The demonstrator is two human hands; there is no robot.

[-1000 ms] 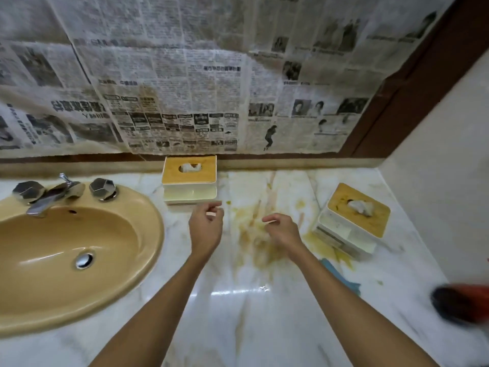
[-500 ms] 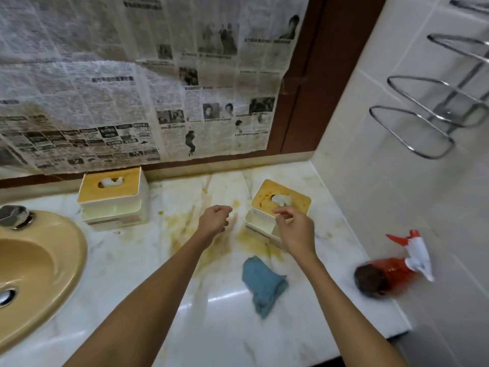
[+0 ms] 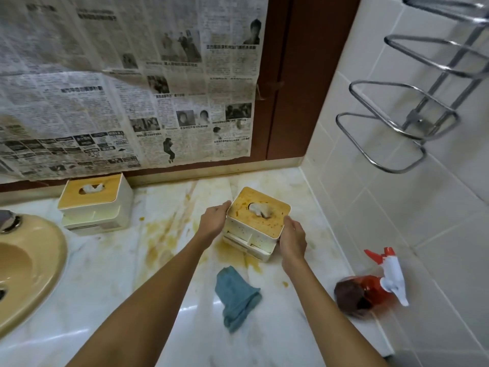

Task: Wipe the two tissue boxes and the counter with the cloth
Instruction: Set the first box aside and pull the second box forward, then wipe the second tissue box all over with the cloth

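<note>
A white tissue box with a stained wooden lid (image 3: 255,219) sits near the right of the marble counter (image 3: 148,300). My left hand (image 3: 214,221) grips its left side and my right hand (image 3: 292,238) grips its right front corner. The box looks tilted toward me. A second tissue box (image 3: 95,205) stands at the back left by the wall. A crumpled blue cloth (image 3: 235,296) lies on the counter in front of the held box, between my forearms. Yellow-brown stains (image 3: 164,234) streak the counter around and under the box.
A red spray bottle with a white trigger (image 3: 370,284) lies on its side at the right, by the tiled wall. A beige sink (image 3: 29,271) fills the left edge. A metal towel rack (image 3: 397,123) juts from the right wall. Newspaper (image 3: 127,83) covers the back wall.
The view swung right, away from the sink. Both hands moved from mid-counter to the right tissue box and closed on its two sides. The cloth stayed where it lay.
</note>
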